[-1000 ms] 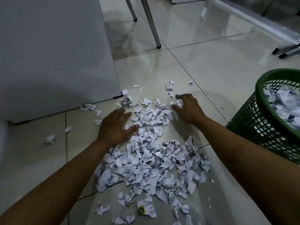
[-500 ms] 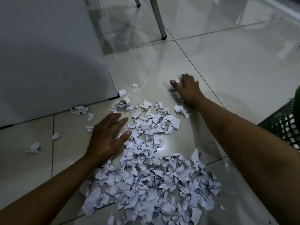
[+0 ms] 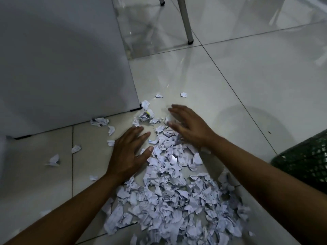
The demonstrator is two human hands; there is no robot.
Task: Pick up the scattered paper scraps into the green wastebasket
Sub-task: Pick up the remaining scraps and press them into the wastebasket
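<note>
- The paper scraps (image 3: 169, 200) are small torn white pieces, crumpled and bent, many with faint dark print or handwriting; one near the far end shows a yellow mark.
- They lie on the glossy tiled floor (image 3: 247, 85), most of them heaped in one dense pile that runs from between the two hands back toward the bottom of the view.
- The pile holds far too many scraps to count; around it lie roughly a dozen loose ones, several along the foot of the white cabinet (image 3: 62, 59) on the left and two alone beyond the fingertips.
- There is one green wastebasket (image 3: 304, 160); only part of its mesh wall shows at the right edge, standing on the floor just right of the right forearm. Its inside is out of view.
- The left hand (image 3: 129, 154) lies palm down on the floor at the pile's left edge, fingers straight and slightly spread, thumb tip touching the nearest scraps; it holds nothing.
- The right hand (image 3: 189, 126) is blurred, palm down at the far end of the pile, fingers extended and spread, resting on or just above the scraps; I see nothing gripped in it.
- One metal furniture leg (image 3: 187, 23) stands on the floor far behind the hands, with the foot of a second at the top edge.
</note>
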